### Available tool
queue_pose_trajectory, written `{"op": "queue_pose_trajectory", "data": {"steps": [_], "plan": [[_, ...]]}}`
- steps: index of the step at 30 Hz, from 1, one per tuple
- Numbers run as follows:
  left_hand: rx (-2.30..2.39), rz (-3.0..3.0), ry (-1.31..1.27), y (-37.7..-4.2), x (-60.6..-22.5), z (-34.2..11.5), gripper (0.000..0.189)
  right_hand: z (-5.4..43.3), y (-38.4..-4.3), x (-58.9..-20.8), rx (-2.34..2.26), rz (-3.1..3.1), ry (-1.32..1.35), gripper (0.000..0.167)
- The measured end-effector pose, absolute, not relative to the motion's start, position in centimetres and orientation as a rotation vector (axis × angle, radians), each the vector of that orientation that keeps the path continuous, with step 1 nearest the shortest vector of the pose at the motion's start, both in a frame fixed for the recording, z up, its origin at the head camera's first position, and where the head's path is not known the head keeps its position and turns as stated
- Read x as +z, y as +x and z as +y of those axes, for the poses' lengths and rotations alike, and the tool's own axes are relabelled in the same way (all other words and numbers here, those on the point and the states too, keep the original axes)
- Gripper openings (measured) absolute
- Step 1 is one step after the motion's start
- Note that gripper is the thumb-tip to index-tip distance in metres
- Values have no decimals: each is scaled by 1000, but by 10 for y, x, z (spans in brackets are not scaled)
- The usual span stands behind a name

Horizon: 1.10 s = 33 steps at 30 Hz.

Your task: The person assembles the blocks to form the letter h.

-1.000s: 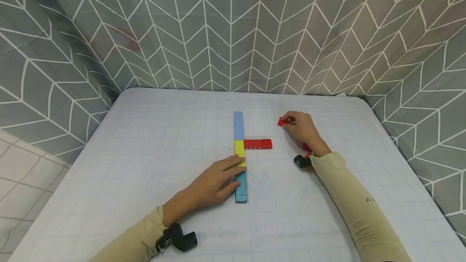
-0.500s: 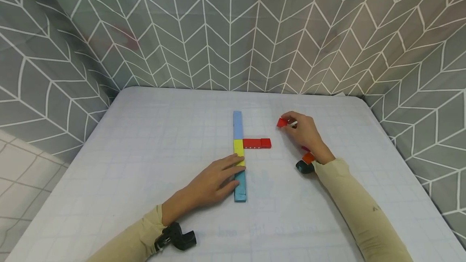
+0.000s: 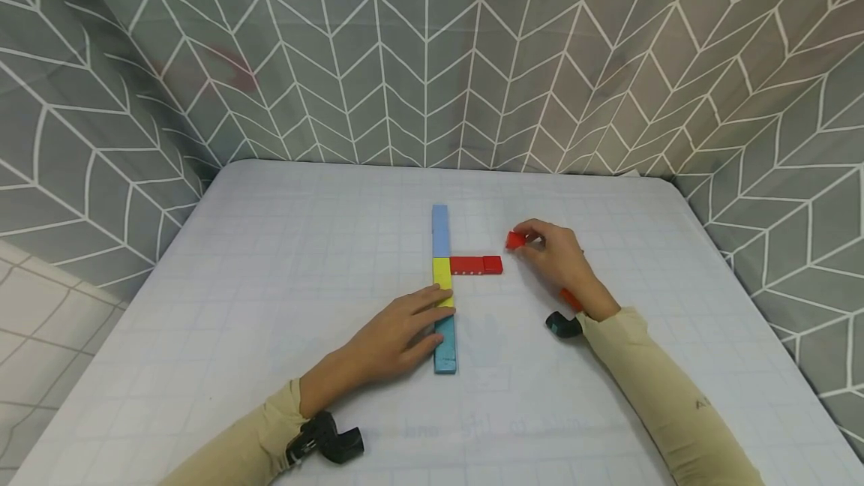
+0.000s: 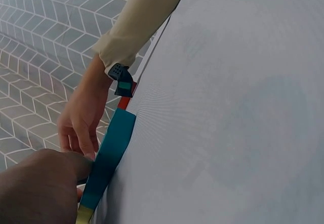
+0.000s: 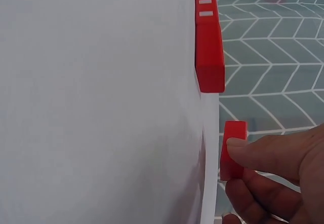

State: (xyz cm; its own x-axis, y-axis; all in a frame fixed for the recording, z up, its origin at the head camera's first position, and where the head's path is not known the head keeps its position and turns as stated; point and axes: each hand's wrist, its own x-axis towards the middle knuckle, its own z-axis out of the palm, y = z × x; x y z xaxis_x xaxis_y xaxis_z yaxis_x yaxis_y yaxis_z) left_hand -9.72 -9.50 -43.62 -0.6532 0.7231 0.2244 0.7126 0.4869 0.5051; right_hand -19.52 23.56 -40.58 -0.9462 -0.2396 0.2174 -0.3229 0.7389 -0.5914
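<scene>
A column of blocks runs up the table: a light blue block point(image 3: 440, 231) at the far end, a yellow block point(image 3: 442, 270) in the middle, a teal block point(image 3: 445, 355) nearest me. Two red blocks point(image 3: 467, 265) lie end to end, branching right from the yellow one; the longer has white marks on its side. My left hand point(image 3: 398, 336) rests with straight fingers on the yellow and teal blocks. Between thumb and fingers, my right hand point(image 3: 556, 252) pinches a small red block point(image 5: 234, 150), just beyond and right of the red row's end, apart from it.
An orange-red block point(image 3: 571, 300) lies partly hidden under the right wrist. Each wrist wears a black camera point(image 3: 563, 325). The white table point(image 3: 270, 246) ends at a grey patterned curtain point(image 3: 425, 58) behind and at the sides.
The right hand, pinching the small red block, has moved slightly toward me and left, closer to the end of the red row. The left hand has stayed in place.
</scene>
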Motion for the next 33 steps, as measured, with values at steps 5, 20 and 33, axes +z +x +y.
{"op": "queue_pose_trajectory", "data": {"steps": [5, 20, 33], "plan": [[898, 2692, 1303, -97, -436, -95, 48, 233, -189, -406, 1005, -2811, 491, 27], [896, 2687, 1312, -98, -437, -95, 48, 230, -178, -409, 1029, -2853, 546, 27], [884, 2697, 1319, -98, -438, -95, 48, 229, -173, -410, 1033, -2841, 601, 28]]}}
